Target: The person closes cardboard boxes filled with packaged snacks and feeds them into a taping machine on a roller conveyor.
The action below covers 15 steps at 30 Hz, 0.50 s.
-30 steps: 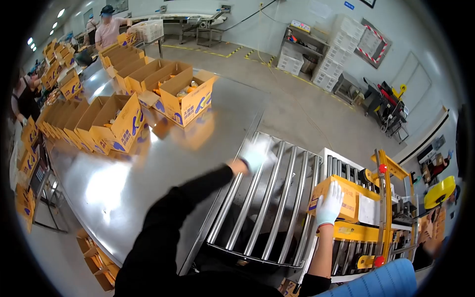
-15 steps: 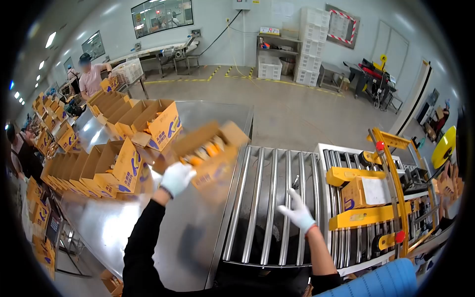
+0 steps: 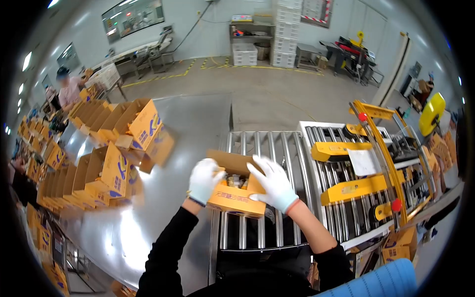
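Observation:
An open cardboard box (image 3: pixel 236 204) with small packaged items inside sits over the left part of the roller conveyor (image 3: pixel 261 232), beside the metal table. My left hand (image 3: pixel 203 181), in a white glove, grips the box's left side. At its right side, my right hand (image 3: pixel 273 185) has spread fingers, with the thumb along the box's edge and the other fingers over the right flap. The back flap stands up. Both palms are turned away from view.
Rows of open boxes (image 3: pixel 106 173) line the left of the metal table (image 3: pixel 173 128). A yellow-railed machine (image 3: pixel 354 190) adjoins the rollers on the right, with a white paper (image 3: pixel 365 162) on it. A person (image 3: pixel 69 89) stands at the far left. Blue ribbed material (image 3: pixel 376 282) is at bottom right.
The open box has moved right from the table onto the rollers, in my left hand. My right hand has come left to it. The box in the machine has moved out of view.

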{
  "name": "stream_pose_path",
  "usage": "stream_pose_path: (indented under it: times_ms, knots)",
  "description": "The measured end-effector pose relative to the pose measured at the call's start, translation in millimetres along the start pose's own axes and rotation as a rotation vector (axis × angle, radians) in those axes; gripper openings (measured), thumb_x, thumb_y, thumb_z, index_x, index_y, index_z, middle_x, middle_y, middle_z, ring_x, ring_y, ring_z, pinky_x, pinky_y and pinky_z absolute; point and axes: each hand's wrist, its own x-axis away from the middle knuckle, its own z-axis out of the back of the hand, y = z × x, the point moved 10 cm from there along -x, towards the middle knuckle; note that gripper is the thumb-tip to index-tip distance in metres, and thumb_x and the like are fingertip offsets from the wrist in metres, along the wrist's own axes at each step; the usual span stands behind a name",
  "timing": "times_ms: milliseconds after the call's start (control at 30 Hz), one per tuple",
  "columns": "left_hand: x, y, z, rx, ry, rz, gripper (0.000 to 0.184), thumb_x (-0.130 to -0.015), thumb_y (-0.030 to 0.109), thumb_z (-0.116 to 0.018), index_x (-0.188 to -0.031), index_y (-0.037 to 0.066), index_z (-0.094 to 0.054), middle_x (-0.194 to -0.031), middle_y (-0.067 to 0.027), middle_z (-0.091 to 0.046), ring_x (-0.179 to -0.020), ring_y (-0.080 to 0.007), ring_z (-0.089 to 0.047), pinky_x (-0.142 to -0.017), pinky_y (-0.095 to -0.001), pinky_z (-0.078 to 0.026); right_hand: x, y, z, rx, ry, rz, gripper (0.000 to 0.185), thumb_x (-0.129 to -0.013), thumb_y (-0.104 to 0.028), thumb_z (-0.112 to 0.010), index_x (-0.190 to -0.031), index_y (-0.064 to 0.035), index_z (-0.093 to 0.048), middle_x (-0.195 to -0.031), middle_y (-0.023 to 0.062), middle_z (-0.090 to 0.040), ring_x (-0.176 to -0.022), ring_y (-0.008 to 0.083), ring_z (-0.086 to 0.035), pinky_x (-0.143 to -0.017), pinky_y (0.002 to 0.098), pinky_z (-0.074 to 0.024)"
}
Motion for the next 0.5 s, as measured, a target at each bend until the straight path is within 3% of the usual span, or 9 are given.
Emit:
stream_pose_path:
  times_ms: [33,67,133,200,267,333,400,467,500]
  knots:
    - [7,-9,14,-0.046,0.089,0.16,0.027,-0.083,0.019,-0.078,-0.096,0.002,-0.062,-0.104,-0.016,-0.063,-0.1,-0.0353,-0.061,-0.091,-0.0452,-0.049,-7,1,10,0.141,-0.002,-0.098,0.096,-0.071,-0.041,-0.086,-0.15,-0.0066,-0.043,-0.153,0.0191,-0.041,-0.144,0.0398,-0.036,-0.12,0.0529,-0.0278]
    - [22,-25,23,-0.026,0.14,0.315,0.033,-0.087,0.019,-0.076,-0.111,0.0,-0.064,-0.115,-0.0158,-0.065,-0.108,-0.031,-0.063,-0.097,-0.0411,-0.049,-10,6,6,0.175,0.023,-0.172,0.099,-0.072,-0.044,-0.085,-0.149,-0.0008,-0.041,-0.15,0.019,-0.044,-0.143,0.0386,-0.038,-0.121,0.0526,-0.0274]
    - [86,-95,-20,0.601,0.284,0.7,0.044,-0.095,0.02,-0.071,-0.131,-0.003,-0.059,-0.127,-0.0159,-0.064,-0.117,-0.0254,-0.061,-0.103,-0.0363,-0.048,1,-12,-6,0.099,-0.101,-0.219,0.099,-0.073,-0.046,-0.084,-0.147,0.0037,-0.042,-0.147,0.0189,-0.047,-0.141,0.0365,-0.04,-0.121,0.0524,-0.0272]
    - [73,-76,-18,0.702,0.141,0.687,0.047,-0.098,0.02,-0.067,-0.136,-0.003,-0.055,-0.131,-0.0157,-0.062,-0.12,-0.0241,-0.06,-0.105,-0.0349,-0.047,36,-42,-44,-0.015,-0.186,-0.058,0.094,-0.074,-0.045,-0.083,-0.145,0.0028,-0.044,-0.142,0.0187,-0.049,-0.138,0.0345,-0.043,-0.121,0.0525,-0.0277]
    - [58,-60,-36,0.799,0.015,0.693,0.049,-0.101,0.021,-0.063,-0.141,-0.004,-0.052,-0.135,-0.0156,-0.061,-0.123,-0.0227,-0.059,-0.106,-0.0335,-0.047,60,-37,-51,0.106,-0.083,-0.005,0.089,-0.072,-0.035,-0.084,-0.145,-0.0019,-0.045,-0.14,0.0165,-0.05,-0.134,0.0314,-0.047,-0.121,0.0481,-0.029]
    - [28,-46,-78,0.881,-0.169,0.661,0.048,-0.103,0.022,-0.059,-0.143,-0.003,-0.05,-0.135,-0.0158,-0.062,-0.121,-0.0238,-0.061,-0.104,-0.0341,-0.048,65,-5,-26,0.112,-0.102,-0.108,0.085,-0.07,-0.033,-0.085,-0.141,-0.0041,-0.048,-0.139,0.0153,-0.052,-0.134,0.031,-0.047,-0.121,0.0482,-0.0287]
    - [2,-31,-123,0.76,-0.1,0.651,0.047,-0.104,0.022,-0.056,-0.145,-0.001,-0.048,-0.138,-0.0167,-0.059,-0.125,-0.0254,-0.058,-0.106,-0.0358,-0.046,74,48,-6,0.257,-0.078,-0.246,0.083,-0.071,-0.033,-0.085,-0.139,-0.0048,-0.048,-0.14,0.0149,-0.052,-0.136,0.0316,-0.045,-0.121,0.0488,-0.0276]
    - [-20,14,-180,0.298,0.019,0.428,0.05,-0.104,0.022,-0.054,-0.147,-0.003,-0.045,-0.147,-0.0204,-0.051,-0.134,-0.0287,-0.051,-0.114,-0.0377,-0.039,87,110,7,0.337,-0.098,-0.467,0.102,-0.071,-0.041,-0.087,-0.151,-0.0039,-0.038,-0.155,0.0169,-0.042,-0.146,0.0355,-0.036,-0.124,0.0496,-0.0225]
    - [-32,43,-216,0.586,0.018,0.443,0.051,-0.105,0.023,-0.052,-0.147,-0.004,-0.044,-0.15,-0.0231,-0.048,-0.138,-0.0338,-0.047,-0.117,-0.0395,-0.035,91,131,10,0.338,-0.096,-0.516,0.111,-0.069,-0.046,-0.088,-0.155,-0.0024,-0.033,-0.158,0.0176,-0.04,-0.148,0.0369,-0.033,-0.125,0.0492,-0.0211]
